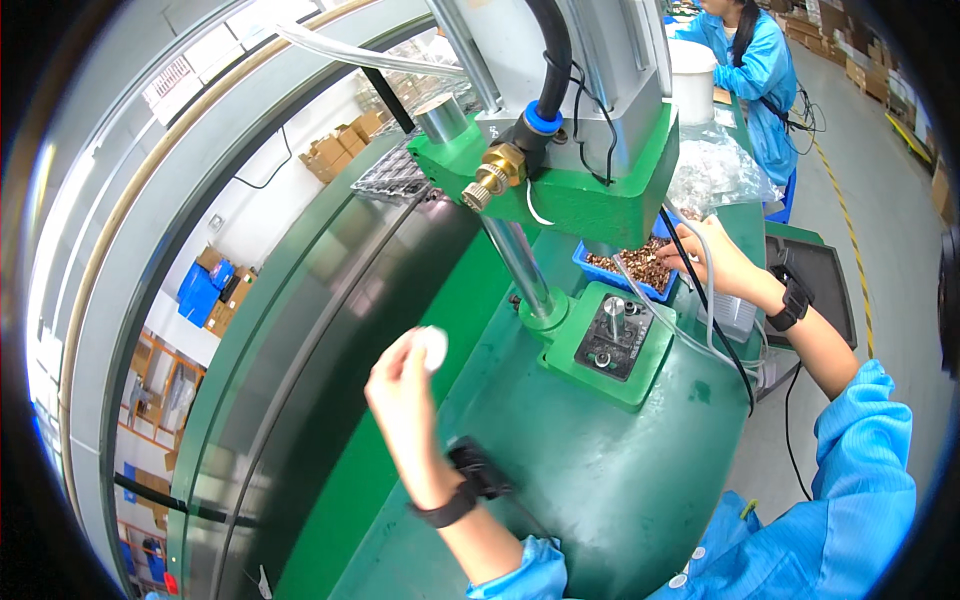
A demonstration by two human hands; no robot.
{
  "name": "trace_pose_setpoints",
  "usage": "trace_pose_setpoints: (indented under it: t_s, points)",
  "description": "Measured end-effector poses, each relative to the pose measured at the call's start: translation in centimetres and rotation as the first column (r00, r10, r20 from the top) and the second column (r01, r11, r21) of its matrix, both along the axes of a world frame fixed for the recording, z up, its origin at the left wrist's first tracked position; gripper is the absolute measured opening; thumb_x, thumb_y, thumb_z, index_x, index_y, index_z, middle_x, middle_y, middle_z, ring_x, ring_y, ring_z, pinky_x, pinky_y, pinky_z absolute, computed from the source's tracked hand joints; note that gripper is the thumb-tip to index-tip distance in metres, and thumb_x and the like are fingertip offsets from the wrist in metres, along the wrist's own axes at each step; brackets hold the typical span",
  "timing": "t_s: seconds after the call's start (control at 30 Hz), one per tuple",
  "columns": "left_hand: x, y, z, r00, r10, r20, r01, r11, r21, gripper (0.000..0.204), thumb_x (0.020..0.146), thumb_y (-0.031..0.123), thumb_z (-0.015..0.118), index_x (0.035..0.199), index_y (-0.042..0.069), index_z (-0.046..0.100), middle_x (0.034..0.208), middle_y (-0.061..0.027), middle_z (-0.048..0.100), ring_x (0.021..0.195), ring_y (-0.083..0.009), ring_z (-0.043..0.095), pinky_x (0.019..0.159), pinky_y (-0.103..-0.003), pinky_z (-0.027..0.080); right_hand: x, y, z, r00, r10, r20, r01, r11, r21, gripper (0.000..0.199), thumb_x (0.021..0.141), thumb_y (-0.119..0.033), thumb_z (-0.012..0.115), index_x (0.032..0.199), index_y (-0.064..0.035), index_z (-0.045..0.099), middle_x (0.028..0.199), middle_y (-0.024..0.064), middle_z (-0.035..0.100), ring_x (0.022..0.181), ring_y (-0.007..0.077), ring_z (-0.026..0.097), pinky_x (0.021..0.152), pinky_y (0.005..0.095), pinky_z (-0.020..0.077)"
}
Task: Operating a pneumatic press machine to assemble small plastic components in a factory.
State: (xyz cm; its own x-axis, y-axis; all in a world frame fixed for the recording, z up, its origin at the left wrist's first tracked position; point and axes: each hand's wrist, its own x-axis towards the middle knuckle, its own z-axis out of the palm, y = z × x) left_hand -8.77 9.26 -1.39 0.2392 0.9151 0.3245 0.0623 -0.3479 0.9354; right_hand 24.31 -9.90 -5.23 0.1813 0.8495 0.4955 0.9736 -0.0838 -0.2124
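Two hands are at work, well apart. Our left hand, raised at centre-left of the frame, pinches a small white disc between thumb and fingertips, clear of the green press. Our right hand, at right of centre, reaches palm-down into the blue tray of small brown parts; whether its fingers have closed on one we cannot tell. The press fixture on the green table looks unloaded, so we judge that loading and pressing are not yet done.
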Motion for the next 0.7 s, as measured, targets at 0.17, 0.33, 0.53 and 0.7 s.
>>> trace_pose_setpoints:
  t_s: [0.17,0.33,0.53,0.7]
  points:
    - [9.6,-7.9,-0.3,0.980,-0.198,0.010,0.195,0.973,0.127,0.029,0.090,0.022,0.050,0.104,-0.002,0.060,0.098,-0.0092,0.059,0.085,-0.0131,0.058,0.075,-0.026,0.046,-0.5,-0.4,0.9,1.000,0.002,-0.027,-0.003,0.999,-0.038,0.017,0.071,-0.014,0.063,0.086,-0.0062,0.065,0.086,0.0080,0.057,0.081,0.0261,0.053,0.071,0.0372,0.0338]
    - [12.4,-8.6,-0.7,0.990,-0.140,0.018,0.130,0.957,0.261,0.025,0.092,0.017,0.046,0.099,-0.002,0.060,0.092,-0.0099,0.055,0.080,-0.0145,0.057,0.070,-0.027,0.046,-1.1,-1.1,1.6,0.996,0.026,-0.083,-0.031,0.998,-0.060,0.016,0.076,-0.017,0.063,0.088,-0.0073,0.065,0.081,0.0054,0.056,0.081,0.0214,0.050,0.075,0.0321,0.0312]
    - [13.4,-9.0,-1.1,0.991,-0.056,-0.122,0.106,0.883,0.458,0.020,0.089,0.011,0.047,0.094,-0.003,0.061,0.085,-0.0116,0.053,0.074,-0.0190,0.056,0.065,-0.030,0.046,-0.3,-1.7,1.0,0.999,-0.002,-0.048,-0.002,0.997,-0.071,0.013,0.079,-0.017,0.058,0.089,-0.0143,0.067,0.077,0.0030,0.054,0.081,0.0179,0.051,0.070,0.0310,0.0288]
    - [13.1,-8.9,-0.8,0.985,-0.045,-0.164,0.128,0.830,0.544,0.018,0.088,0.009,0.049,0.092,-0.003,0.061,0.084,-0.0111,0.053,0.071,-0.0187,0.056,0.062,-0.030,0.046,-0.3,-1.8,0.9,0.998,0.002,-0.056,-0.006,0.998,-0.068,0.014,0.079,-0.017,0.058,0.089,-0.0157,0.067,0.078,0.0023,0.053,0.080,0.0176,0.050,0.071,0.0313,0.0285]
